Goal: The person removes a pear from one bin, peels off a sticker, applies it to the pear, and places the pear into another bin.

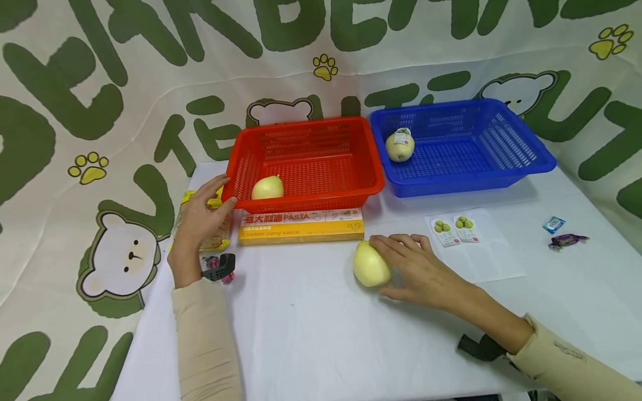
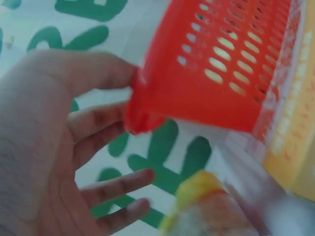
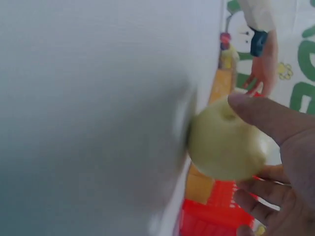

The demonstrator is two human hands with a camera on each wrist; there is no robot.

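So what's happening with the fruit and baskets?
A person's right hand holds a yellow fruit on the white table. The left hand touches the corner of the red basket, which has one fruit inside. The blue basket holds another, with a label on it.

Bright even light, soft shadows – head view sharp, edges bowed; both wrist views blurred.
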